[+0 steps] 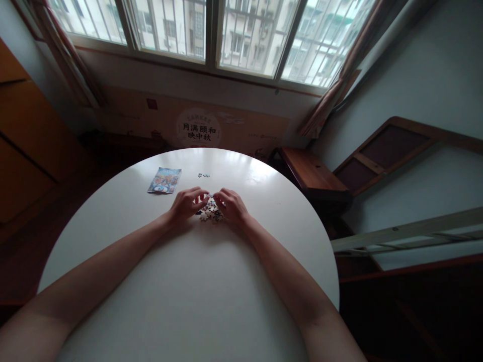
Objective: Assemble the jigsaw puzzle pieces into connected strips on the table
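A small heap of jigsaw puzzle pieces [212, 215] lies on the white round table [181, 296]. Over the heap's far side, my left hand [187, 202] is closed in a pinch, coming in from the left. Facing it is my right hand [232, 204], its fingers also pinched together. A small pale puzzle piece [211, 196] shows between the two sets of fingertips; its outline is too small to make out. Beyond my hands, a few puzzle pieces [204, 175] sit apart from the heap.
A colourful printed packet or picture sheet [165, 180] lies on the table to the left of my hands. Past the table's right edge stands a wooden bench [315, 173]. Windows [249, 37] line the wall ahead, and an orange cabinet [30, 130] is at left.
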Demonstrator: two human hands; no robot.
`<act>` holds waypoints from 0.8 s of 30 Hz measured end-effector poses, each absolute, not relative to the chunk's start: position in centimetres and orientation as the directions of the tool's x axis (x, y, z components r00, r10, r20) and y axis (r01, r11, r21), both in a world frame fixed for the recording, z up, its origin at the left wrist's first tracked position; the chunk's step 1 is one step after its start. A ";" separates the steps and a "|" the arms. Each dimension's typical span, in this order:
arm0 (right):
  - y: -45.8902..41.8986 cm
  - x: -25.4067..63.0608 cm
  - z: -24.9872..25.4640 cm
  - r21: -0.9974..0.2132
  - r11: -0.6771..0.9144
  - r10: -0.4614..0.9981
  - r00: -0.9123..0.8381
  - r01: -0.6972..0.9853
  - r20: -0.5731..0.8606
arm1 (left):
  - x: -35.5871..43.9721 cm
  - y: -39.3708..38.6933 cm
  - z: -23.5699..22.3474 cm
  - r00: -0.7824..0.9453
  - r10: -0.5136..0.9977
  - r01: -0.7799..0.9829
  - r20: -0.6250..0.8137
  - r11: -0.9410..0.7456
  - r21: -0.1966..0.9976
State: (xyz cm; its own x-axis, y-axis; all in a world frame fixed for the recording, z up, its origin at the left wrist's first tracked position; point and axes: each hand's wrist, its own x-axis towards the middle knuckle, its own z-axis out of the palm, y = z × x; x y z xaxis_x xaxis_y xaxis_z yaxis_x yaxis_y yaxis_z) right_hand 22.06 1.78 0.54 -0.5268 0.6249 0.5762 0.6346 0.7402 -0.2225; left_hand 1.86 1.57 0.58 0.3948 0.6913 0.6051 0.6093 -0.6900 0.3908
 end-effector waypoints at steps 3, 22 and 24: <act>1.8 22.1 0.5 -0.221 0.744 0.622 -0.533 0.631 0.574 | 1.9 1.6 0.5 0.392 0.694 0.609 0.604 -0.688 0.395; 2.0 22.0 0.2 -0.209 0.763 0.603 -0.555 0.612 0.574 | 1.9 1.6 0.4 0.387 0.704 0.618 0.595 -0.677 0.400; 2.0 22.0 0.2 -0.215 0.761 0.608 -0.556 0.613 0.566 | 1.9 1.6 0.5 0.383 0.704 0.614 0.599 -0.678 0.404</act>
